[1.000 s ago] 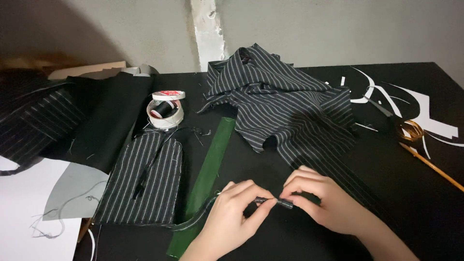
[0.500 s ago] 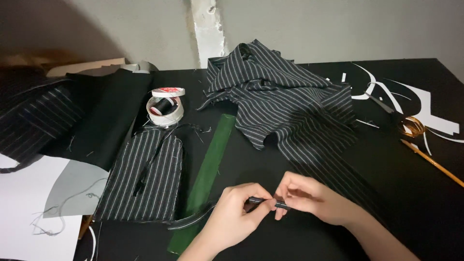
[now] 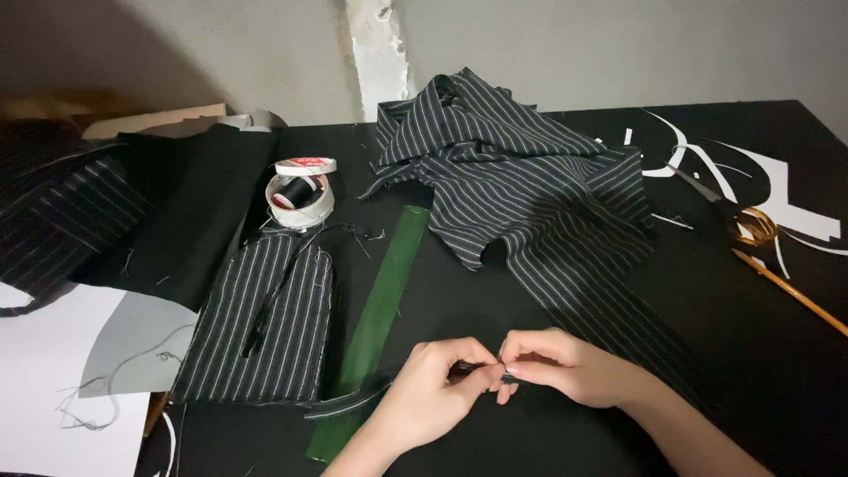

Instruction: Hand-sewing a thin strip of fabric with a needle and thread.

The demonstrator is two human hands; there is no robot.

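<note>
My left hand (image 3: 428,397) and my right hand (image 3: 565,367) meet at the front of the black table (image 3: 751,353). Both pinch a narrow black pinstriped strip (image 3: 353,402) between their fingertips. The strip trails left from my left hand across the lower end of a green ruler (image 3: 375,322). A flat pinstriped fabric panel (image 3: 265,322) lies left of the ruler. A large heap of black pinstriped cloth (image 3: 521,190) lies beyond my hands.
A roll of white tape with a black thread spool inside (image 3: 300,194) sits at the back left beside dark folded fabric (image 3: 190,212). White and grey paper (image 3: 71,380) lies at the left edge. Scissors with gold handles (image 3: 742,221), a pencil (image 3: 791,291) and paper scraps lie right.
Both hands shifted slightly left and closed tighter together on the strip; the fingertips now overlap. Nothing else on the table moved.
</note>
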